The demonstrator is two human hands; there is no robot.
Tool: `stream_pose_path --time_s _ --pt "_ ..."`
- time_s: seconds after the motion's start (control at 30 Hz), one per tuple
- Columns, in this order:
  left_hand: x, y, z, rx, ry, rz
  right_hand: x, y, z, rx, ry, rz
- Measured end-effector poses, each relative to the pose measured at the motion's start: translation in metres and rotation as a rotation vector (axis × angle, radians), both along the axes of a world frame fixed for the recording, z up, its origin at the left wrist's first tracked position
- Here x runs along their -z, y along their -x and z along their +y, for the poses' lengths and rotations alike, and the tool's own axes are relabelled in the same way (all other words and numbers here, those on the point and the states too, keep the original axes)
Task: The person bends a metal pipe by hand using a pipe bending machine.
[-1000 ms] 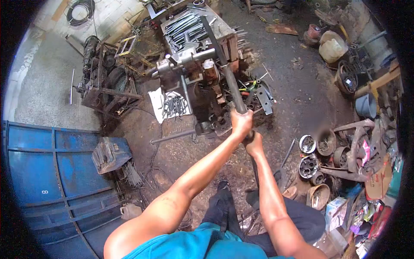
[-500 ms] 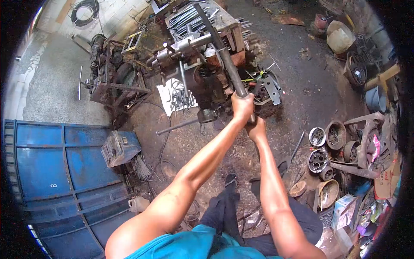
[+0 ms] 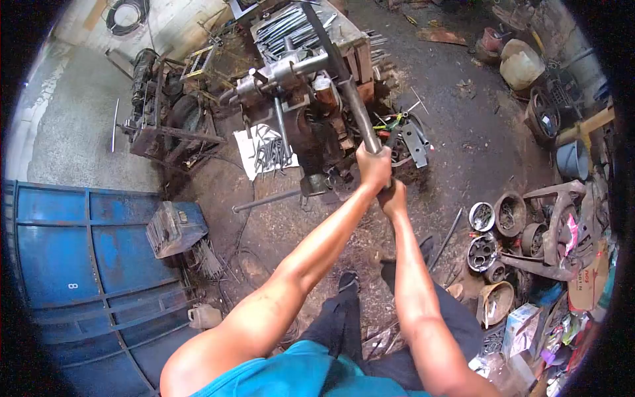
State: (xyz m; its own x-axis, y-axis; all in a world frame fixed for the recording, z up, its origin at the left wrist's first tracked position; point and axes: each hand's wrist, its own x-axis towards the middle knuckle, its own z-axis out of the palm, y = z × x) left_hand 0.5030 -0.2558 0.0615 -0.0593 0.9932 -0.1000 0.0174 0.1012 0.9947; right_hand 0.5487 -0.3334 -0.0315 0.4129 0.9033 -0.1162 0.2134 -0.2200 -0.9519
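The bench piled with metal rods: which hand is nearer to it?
Left. The left hand grips the long bar farther toward the bench; the right hand grips it just behind, nearer the person's body.

At left is a blue ribbed metal panel [image 3: 53, 258] marked with a white 8 [image 3: 73, 286]. Above it, a coil of black cable [image 3: 114, 24] hangs on a pale wall [image 3: 165, 30]. A pale plastic jug [image 3: 204, 316] sits by the panel's lower right. At far right, a blue-grey bucket [image 3: 573, 160] stands above a grimy chair-like frame [image 3: 553, 231]; left of the frame are 2 round white tubs [image 3: 471, 221] of metal parts. Below is a cardboard carton [image 3: 587, 284].
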Motion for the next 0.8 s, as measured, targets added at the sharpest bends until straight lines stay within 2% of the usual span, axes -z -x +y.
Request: stream_pose_path --time_s 0.1,0.13,0.17,0.23,0.3,0.37,0.4,0.43,0.5,0.57,0.6,0.73,0.77,0.8 --pt "0.02 -0.004 0.007 -0.059 -0.108 0.118 -0.012 0.003 0.002 0.044 -0.16 -0.069" --pt "0.017 -0.002 0.005 -0.044 -0.071 0.136 -0.02 0.004 -0.007 0.054 -0.087 -0.097" --pt "0.012 -0.001 0.0 -0.035 0.004 0.115 -0.014 0.004 -0.018 0.05 -0.024 0.092" --pt "-0.003 -0.001 -0.005 0.02 0.178 0.0 -0.022 -0.001 -0.05 0.049 0.138 -0.038" --pt "-0.005 0.002 -0.007 0.093 0.183 -0.067 0.012 -0.002 -0.103 0.007 0.242 -0.013" --pt "-0.018 0.008 -0.011 0.134 0.103 -0.072 0.043 0.001 -0.142 0.085 0.295 -0.152" --pt "-0.012 0.012 -0.008 0.164 0.076 -0.005 0.032 0.001 -0.139 0.093 0.286 -0.164" --pt "-0.03 0.025 -0.015 0.231 0.097 0.068 0.009 0.007 -0.146 0.049 0.291 -0.221" --pt "-0.042 0.051 -0.03 0.192 -0.173 0.248 -0.019 0.007 -0.165 -0.01 0.296 -0.298" --pt "-0.047 0.091 -0.04 0.133 -0.234 0.209 -0.037 0.004 -0.175 -0.034 0.394 -0.141" --pt "-0.048 0.111 -0.043 0.072 -0.246 0.2 -0.056 0.004 -0.186 -0.051 0.309 -0.209" --pt "-0.095 0.15 -0.038 -0.12 -0.372 0.27 -0.141 -0.011 -0.225 -0.173 0.177 -0.19" --pt "-0.104 0.152 -0.032 -0.146 -0.352 0.244 -0.17 -0.012 -0.233 -0.193 0.151 -0.018" --pt "-0.108 0.154 -0.025 -0.168 -0.385 0.328 -0.196 -0.014 -0.238 -0.22 0.125 0.152"
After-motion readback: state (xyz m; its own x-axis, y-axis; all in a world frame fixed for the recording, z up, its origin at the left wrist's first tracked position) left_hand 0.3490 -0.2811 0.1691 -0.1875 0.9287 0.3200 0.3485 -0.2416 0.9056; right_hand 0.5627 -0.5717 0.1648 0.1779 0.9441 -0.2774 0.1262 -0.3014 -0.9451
